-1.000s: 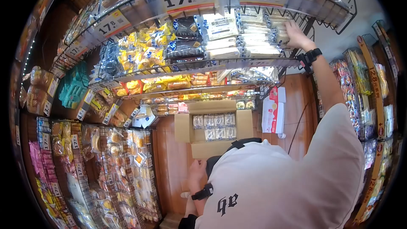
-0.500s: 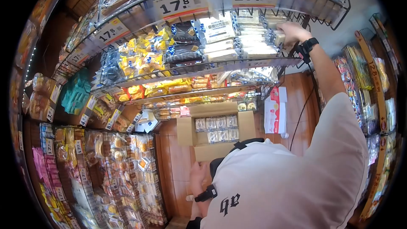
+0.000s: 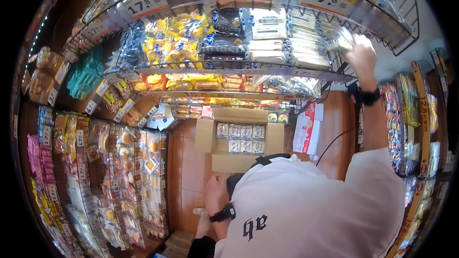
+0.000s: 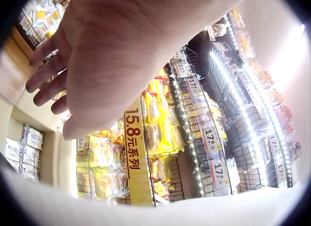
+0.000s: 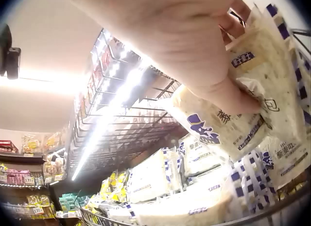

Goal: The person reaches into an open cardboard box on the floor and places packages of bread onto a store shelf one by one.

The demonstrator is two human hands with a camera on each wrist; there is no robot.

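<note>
My right hand [image 3: 362,56] grips a clear-wrapped packet of pale sliced bread [image 3: 340,41] at the right end of the upper wire shelf. Up close in the right wrist view, the thumb lies across the wrapped bread [image 5: 284,75], which has blue-and-white checks along its edge; most fingers are hidden behind it. A second similar packet [image 5: 194,114] shows just under the thumb. Below are more bread packets [image 5: 194,206] in rows on the shelf. My left hand [image 3: 216,193] hangs low by the body, holding nothing, its fingers loosely extended in the left wrist view.
An open cardboard box [image 3: 204,136] with rows of small packets stands on the floor ahead. Beside it lies a red-and-white carton [image 3: 307,129]. The shelf's front wire rail [image 3: 229,71] runs below the bread; racks of snacks [image 3: 114,172] flank the left side.
The right hand has come away from the bread stacks toward the right, now with a bread packet in its grip. The left hand stays low. The head view has shifted slightly.
</note>
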